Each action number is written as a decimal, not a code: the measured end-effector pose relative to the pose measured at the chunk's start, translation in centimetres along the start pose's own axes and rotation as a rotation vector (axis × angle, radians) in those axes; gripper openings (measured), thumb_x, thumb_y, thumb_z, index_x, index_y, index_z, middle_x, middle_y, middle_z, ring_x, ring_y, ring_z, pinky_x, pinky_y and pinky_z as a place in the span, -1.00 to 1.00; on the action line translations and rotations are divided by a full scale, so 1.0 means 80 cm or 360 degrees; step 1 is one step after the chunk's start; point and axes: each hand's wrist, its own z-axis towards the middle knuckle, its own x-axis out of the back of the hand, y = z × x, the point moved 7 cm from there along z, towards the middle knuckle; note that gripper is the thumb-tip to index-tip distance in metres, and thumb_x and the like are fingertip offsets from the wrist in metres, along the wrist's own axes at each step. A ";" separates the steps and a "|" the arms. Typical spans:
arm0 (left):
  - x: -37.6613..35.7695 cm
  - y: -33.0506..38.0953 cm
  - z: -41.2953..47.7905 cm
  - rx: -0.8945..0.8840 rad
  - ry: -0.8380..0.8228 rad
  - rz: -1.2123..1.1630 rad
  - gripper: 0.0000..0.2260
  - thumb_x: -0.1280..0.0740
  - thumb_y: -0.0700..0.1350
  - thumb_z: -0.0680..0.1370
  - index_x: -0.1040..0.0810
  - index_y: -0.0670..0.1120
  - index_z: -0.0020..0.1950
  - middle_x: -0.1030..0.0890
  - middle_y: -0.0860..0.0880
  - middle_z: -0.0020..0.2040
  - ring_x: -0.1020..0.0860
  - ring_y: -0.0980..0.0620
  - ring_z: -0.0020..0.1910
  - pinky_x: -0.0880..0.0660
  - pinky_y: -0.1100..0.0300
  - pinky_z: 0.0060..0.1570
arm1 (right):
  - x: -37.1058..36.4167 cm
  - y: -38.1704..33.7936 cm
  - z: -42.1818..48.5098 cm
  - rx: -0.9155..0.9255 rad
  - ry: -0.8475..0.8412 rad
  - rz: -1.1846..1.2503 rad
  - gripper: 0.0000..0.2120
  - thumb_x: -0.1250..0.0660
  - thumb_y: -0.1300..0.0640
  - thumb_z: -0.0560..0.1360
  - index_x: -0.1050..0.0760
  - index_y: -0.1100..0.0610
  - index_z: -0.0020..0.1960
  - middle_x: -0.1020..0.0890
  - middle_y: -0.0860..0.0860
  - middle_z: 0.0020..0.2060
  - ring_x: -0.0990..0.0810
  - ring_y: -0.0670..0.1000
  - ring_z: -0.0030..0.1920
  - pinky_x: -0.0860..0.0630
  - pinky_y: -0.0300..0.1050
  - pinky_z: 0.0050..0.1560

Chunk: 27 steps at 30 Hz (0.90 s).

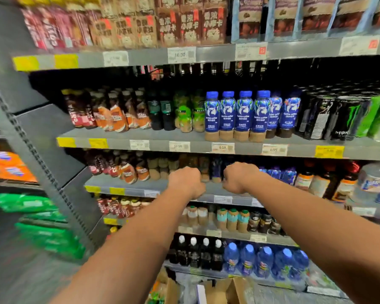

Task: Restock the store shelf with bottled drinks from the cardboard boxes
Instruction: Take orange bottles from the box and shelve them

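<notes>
Head view: both my arms reach to the grey shelf rail (138, 185), third tier down. My left hand (186, 182) and right hand (239, 178) sit at that rail's front edge, knuckles toward me, with a narrow gap between them. The fingers fold out of sight, so I cannot tell what they hold. Just behind the rail, blurred brown and dark bottled drinks (203, 170) stand packed, with little headroom. Above the rail, blue-capped coffee bottles (236, 115) line their tier's edge. Well below it sits an open cardboard box (230, 289).
</notes>
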 end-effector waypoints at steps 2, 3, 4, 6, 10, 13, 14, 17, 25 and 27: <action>-0.021 -0.031 -0.036 0.0077 -0.0038 0.0032 -0.74 -0.22 0.02 0.55 -0.55 -0.12 0.08 -0.56 -0.14 0.11 -0.54 -0.18 0.10 -0.43 0.05 -0.07 | -0.019 -0.043 -0.015 0.0109 -0.0011 -0.0008 -0.65 -0.18 0.03 0.52 -0.51 0.16 0.21 -0.55 0.15 0.19 -0.54 0.18 0.17 -0.48 0.04 0.10; -0.031 -0.045 -0.054 0.0112 -0.0067 0.0038 -0.73 -0.21 0.02 0.56 -0.55 -0.12 0.09 -0.56 -0.15 0.11 -0.54 -0.18 0.09 -0.42 0.06 -0.09 | -0.029 -0.064 -0.022 0.0162 -0.0022 -0.0003 -0.65 -0.18 0.04 0.51 -0.52 0.15 0.21 -0.55 0.15 0.19 -0.54 0.18 0.18 -0.48 0.04 0.10; -0.041 -0.060 -0.073 0.0144 -0.0101 0.0041 -0.73 -0.21 0.02 0.57 -0.54 -0.13 0.09 -0.56 -0.15 0.09 -0.54 -0.18 0.07 -0.42 0.06 -0.10 | -0.039 -0.084 -0.030 0.0209 -0.0042 0.0007 -0.66 -0.18 0.03 0.51 -0.52 0.14 0.20 -0.55 0.15 0.18 -0.55 0.18 0.16 -0.48 0.03 0.08; -0.060 -0.089 -0.108 0.0215 -0.0179 0.0048 -0.75 -0.20 0.01 0.57 -0.54 -0.14 0.05 -0.57 -0.14 0.02 -0.54 -0.18 -0.02 -0.45 0.04 -0.14 | -0.059 -0.121 -0.046 0.0280 -0.0105 0.0041 -0.69 -0.19 0.02 0.51 -0.53 0.13 0.15 -0.57 0.14 0.13 -0.56 0.17 0.11 -0.51 0.00 0.03; -0.083 -0.148 -0.161 0.0313 -0.0214 0.0086 -0.73 -0.22 0.04 0.56 -0.51 -0.14 0.05 -0.51 -0.08 -0.08 -0.53 -0.14 -0.05 -0.43 0.05 -0.16 | -0.090 -0.189 -0.071 0.0349 -0.0178 0.0098 -0.70 -0.18 0.08 0.49 -0.53 0.15 0.14 -0.58 0.15 0.11 -0.57 0.18 0.09 -0.54 -0.01 0.05; -0.099 -0.190 -0.183 0.0358 -0.0270 0.0046 -0.78 -0.23 0.04 0.55 -0.46 -0.12 -0.10 -0.50 -0.06 -0.13 -0.53 -0.14 -0.08 -0.41 0.08 -0.19 | -0.110 -0.234 -0.073 0.0334 -0.0245 0.0114 -0.67 -0.20 0.04 0.50 -0.53 0.15 0.18 -0.56 0.15 0.13 -0.55 0.18 0.10 -0.49 -0.04 0.00; -0.107 -0.205 -0.189 0.0362 -0.0299 0.0036 -0.79 -0.23 0.03 0.55 -0.45 -0.11 -0.12 -0.48 -0.07 -0.15 -0.53 -0.15 -0.07 -0.41 0.08 -0.18 | -0.116 -0.249 -0.072 0.0324 -0.0283 0.0136 -0.67 -0.20 0.02 0.51 -0.52 0.16 0.19 -0.55 0.16 0.13 -0.54 0.18 0.10 -0.49 -0.04 0.00; -0.134 -0.250 -0.204 0.0317 -0.0371 0.0015 -0.77 -0.22 0.04 0.54 -0.46 -0.11 -0.16 -0.50 -0.08 -0.17 -0.54 -0.14 -0.12 -0.43 0.08 -0.21 | -0.135 -0.298 -0.067 0.0265 -0.0361 0.0233 -0.69 -0.20 0.01 0.53 -0.51 0.17 0.14 -0.57 0.14 0.09 -0.54 0.17 0.06 -0.48 -0.05 -0.03; -0.222 -0.352 -0.225 0.0187 -0.0585 -0.0018 -0.79 -0.22 0.01 0.54 -0.53 -0.10 -0.02 -0.55 -0.08 -0.06 -0.56 -0.13 -0.02 -0.41 0.10 -0.15 | -0.218 -0.421 -0.054 0.0154 -0.0572 0.0387 -0.83 -0.20 0.08 0.52 -0.48 0.16 -0.07 -0.56 0.08 -0.08 -0.56 0.14 -0.10 -0.51 -0.06 -0.10; -0.245 -0.364 -0.221 0.0171 -0.0632 -0.0053 -0.83 -0.23 -0.03 0.52 -0.53 -0.07 -0.03 -0.55 -0.02 -0.09 -0.56 -0.09 -0.08 -0.41 0.15 -0.20 | -0.238 -0.435 -0.051 0.0125 -0.0664 0.0412 -0.82 -0.19 0.02 0.55 -0.43 0.14 -0.05 -0.53 0.07 -0.08 -0.55 0.15 -0.02 -0.46 -0.06 -0.04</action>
